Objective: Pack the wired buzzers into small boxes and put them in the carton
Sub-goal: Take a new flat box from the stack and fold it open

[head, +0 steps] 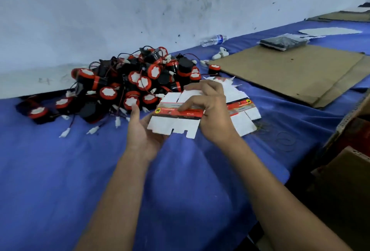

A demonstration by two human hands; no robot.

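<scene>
Holding a flat box blank: left hand; right hand.

Both hands held one flat, unfolded small box above the blue-covered counter. The left hand cupped it from below at its left end, thumb raised; the right hand gripped its right side, fingers curled over the red printed band. Just right of it, a stack of flat boxes lay on the cloth. A heap of wired buzzers sat far left against the wall. A cardboard sheet lay far right, a plastic bottle beyond it.
</scene>
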